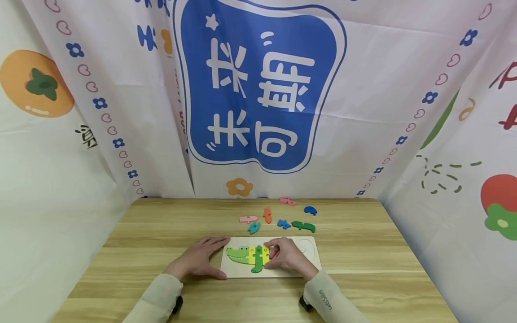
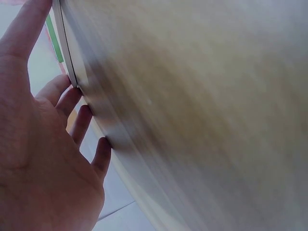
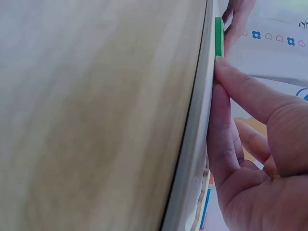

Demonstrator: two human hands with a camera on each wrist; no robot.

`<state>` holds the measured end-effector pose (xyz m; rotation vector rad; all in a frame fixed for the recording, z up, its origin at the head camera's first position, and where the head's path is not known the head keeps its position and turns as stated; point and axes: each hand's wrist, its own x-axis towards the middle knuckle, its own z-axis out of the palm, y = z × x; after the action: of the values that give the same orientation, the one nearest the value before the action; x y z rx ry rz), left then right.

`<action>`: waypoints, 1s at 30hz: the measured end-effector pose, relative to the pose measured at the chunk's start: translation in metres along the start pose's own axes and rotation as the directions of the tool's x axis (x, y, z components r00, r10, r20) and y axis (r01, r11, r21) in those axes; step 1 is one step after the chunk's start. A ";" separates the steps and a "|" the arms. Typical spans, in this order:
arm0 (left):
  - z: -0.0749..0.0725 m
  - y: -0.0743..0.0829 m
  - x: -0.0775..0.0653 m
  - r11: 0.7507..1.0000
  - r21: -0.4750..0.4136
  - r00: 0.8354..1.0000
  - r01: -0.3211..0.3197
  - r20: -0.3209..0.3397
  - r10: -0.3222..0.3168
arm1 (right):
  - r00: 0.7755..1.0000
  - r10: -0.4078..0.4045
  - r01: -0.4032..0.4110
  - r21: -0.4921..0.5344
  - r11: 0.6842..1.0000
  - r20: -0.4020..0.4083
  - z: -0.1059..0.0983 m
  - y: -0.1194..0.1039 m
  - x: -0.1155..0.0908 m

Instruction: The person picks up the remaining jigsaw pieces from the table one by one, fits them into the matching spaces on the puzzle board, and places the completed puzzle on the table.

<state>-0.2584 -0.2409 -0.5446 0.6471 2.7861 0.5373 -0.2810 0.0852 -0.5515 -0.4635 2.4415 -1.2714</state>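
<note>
A pale wooden puzzle board (image 1: pixel 242 272) lies on the table, bearing a green crocodile head piece (image 1: pixel 237 255), yellow body pieces and a green piece (image 1: pixel 257 262) that reaches down between them. With thumb and fingers spread, my left hand (image 1: pixel 202 256) rests against the board's left side; in the left wrist view its fingertips touch the edge. My right hand (image 1: pixel 287 255) pinches the rightmost yellow puzzle piece (image 1: pixel 265 255) between thumb and forefinger, low over the board. The right wrist view has the thumb beside a green piece (image 3: pixel 219 38); the yellow piece is hidden there.
Loose pieces lie beyond the board: teal (image 1: pixel 254 228), light pink (image 1: pixel 248 219), orange (image 1: pixel 267 215), blue (image 1: pixel 284 224), green (image 1: pixel 303 226), dark blue (image 1: pixel 310 210) and pink (image 1: pixel 288 201). A printed cloth (image 1: pixel 141 112) hangs behind the wooden table (image 1: pixel 363 269).
</note>
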 end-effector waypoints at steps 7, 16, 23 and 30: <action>-0.001 0.002 -0.001 1.000 -0.004 1.000 0.002 0.002 -0.002 | 1.000 0.029 -0.029 0.013 0.999 -0.005 0.000 -0.001 0.000; -0.001 0.003 -0.002 1.000 -0.011 1.000 -0.006 0.000 0.006 | 1.000 0.023 -0.023 0.010 1.000 -0.008 0.002 -0.001 -0.001; -0.002 0.005 -0.002 1.000 -0.008 1.000 -0.002 0.008 0.002 | 1.000 0.024 -0.024 0.000 1.000 -0.013 0.002 0.001 -0.003; -0.003 0.005 -0.004 1.000 -0.008 1.000 0.007 0.004 -0.007 | 1.000 0.006 -0.007 -0.019 1.000 -0.007 0.001 -0.002 0.000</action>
<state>-0.2536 -0.2397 -0.5393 0.6357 2.7804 0.5447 -0.2801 0.0835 -0.5507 -0.4563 2.4610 -1.2505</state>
